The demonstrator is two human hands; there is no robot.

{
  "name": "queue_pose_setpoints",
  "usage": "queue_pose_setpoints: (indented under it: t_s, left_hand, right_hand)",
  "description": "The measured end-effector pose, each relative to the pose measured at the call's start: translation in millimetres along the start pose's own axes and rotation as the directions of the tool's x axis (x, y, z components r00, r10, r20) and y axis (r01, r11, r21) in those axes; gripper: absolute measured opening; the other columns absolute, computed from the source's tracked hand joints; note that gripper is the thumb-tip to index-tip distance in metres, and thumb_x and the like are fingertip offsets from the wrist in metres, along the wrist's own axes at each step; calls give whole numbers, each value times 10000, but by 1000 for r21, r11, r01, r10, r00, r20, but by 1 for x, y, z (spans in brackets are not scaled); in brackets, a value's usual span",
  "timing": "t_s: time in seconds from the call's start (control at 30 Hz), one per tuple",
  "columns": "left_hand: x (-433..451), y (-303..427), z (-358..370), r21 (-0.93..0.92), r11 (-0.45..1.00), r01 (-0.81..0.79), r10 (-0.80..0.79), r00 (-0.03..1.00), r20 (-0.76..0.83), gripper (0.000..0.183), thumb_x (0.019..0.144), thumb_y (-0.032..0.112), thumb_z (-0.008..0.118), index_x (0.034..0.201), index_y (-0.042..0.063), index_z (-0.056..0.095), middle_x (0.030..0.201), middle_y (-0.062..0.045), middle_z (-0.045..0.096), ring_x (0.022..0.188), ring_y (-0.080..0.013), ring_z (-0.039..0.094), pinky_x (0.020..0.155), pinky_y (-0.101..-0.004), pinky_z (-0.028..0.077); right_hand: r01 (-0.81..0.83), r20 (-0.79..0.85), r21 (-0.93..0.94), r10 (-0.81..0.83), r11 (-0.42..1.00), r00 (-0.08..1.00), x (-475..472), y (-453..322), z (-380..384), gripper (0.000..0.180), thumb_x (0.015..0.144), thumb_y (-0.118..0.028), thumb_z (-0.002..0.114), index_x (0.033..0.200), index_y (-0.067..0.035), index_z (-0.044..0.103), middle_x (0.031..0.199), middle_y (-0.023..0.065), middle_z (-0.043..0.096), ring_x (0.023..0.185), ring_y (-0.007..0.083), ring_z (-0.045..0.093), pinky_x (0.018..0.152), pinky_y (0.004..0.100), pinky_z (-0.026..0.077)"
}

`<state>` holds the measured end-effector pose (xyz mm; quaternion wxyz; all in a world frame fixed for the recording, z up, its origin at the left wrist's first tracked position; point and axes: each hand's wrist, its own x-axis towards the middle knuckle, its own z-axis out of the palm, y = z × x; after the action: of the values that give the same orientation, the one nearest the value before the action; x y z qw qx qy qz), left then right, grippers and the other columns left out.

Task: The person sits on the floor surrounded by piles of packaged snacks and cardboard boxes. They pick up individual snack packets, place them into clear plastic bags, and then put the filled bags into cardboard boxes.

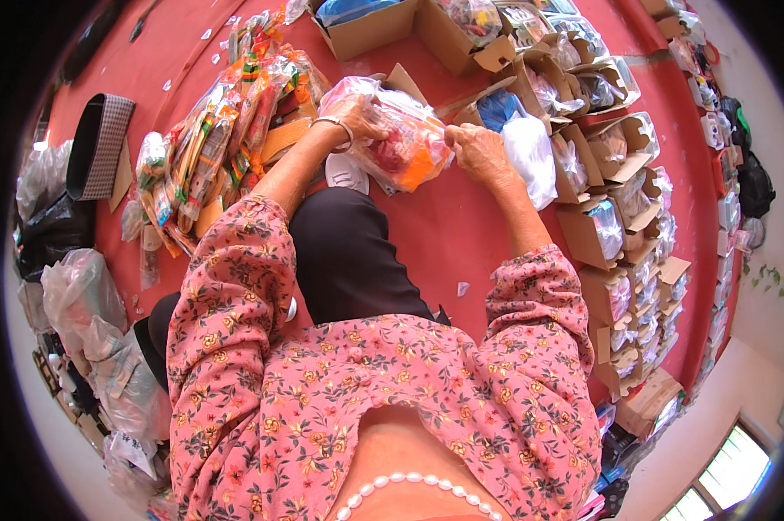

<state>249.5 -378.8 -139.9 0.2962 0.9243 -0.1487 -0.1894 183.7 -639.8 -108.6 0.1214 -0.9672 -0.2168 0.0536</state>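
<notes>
My left hand (358, 120), with a bracelet at the wrist, grips a clear plastic bag (401, 159) with red and orange contents. At the bag's right side, the curled fingers of my right hand (480, 151) pinch its edge. An open cardboard box flap (407, 84) rises just behind the bag; the rest of that box is mostly hidden. To the left of the bag lies a large heap of plastic-wrapped, colourful packets (206, 163). A white shoe (347, 174) shows below my left wrist. Close to my right hand bulges a white plastic bag (528, 159).
Rows of open cardboard boxes (590, 231) holding bagged goods line the right side. More boxes (369, 29) stand at the far side. A houndstooth-patterned bin (109, 146) and plastic sacks (82, 286) are on the left. Paper scraps lie on the red floor covering (444, 241).
</notes>
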Motion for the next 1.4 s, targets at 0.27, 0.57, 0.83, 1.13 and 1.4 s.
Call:
queue_pose_setpoints:
  t_s: [0.27, 0.57, 0.83, 1.13, 1.4]
  left_hand:
    - [0, -4, 3, -87, 990, 112, -123, 983, -133, 526, 603, 415, 742, 1004, 93, 634, 903, -146, 650, 872, -280, 622, 777, -358, 483]
    - [-31, 16, 4, 372, 890, -265, 243, 964, 104, 955, 448, 384, 828, 1146, -104, 396, 1178, -242, 392, 1139, -358, 409, 984, -371, 347]
    - [-31, 11, 12, 421, 846, -327, 435, 879, -192, 411, 617, 133, 641, 1001, 44, 526, 989, -182, 494, 946, -346, 528, 839, -393, 432]
    - [-15, 1, 8, 468, 799, -379, 483, 867, -124, 303, 718, 245, 627, 970, 86, 571, 946, -173, 507, 904, -331, 541, 761, -410, 434]
    - [-39, 0, 4, 505, 724, -470, 571, 819, -58, 191, 786, 136, 525, 957, 91, 596, 918, -190, 495, 844, -338, 545, 739, -408, 444]
  right_hand:
    - [-359, -209, 554, 542, 752, 814, -29, 10, 18, 213, 770, -235, 637, 801, -27, 601, 744, 154, 645, 704, 315, 626, 648, 389, 487]
    - [-154, 138, 987, 691, -40, 709, -26, -23, 83, 149, 783, -160, 685, 745, -58, 584, 631, 26, 595, 478, 66, 522, 427, 199, 405]
    - [86, 266, 866, 600, -492, 754, -19, -41, 65, 195, 827, -237, 664, 734, -120, 539, 633, -1, 568, 444, 70, 485, 369, 191, 329]
    - [220, 43, 893, 559, -394, 828, -34, -55, 29, 204, 885, -160, 577, 702, -86, 523, 636, 37, 568, 466, 66, 464, 398, 165, 328]
    - [125, 335, 709, 487, -694, 807, -30, -50, 22, 74, 867, -102, 570, 856, -59, 510, 659, 44, 546, 438, 51, 388, 381, 173, 277]
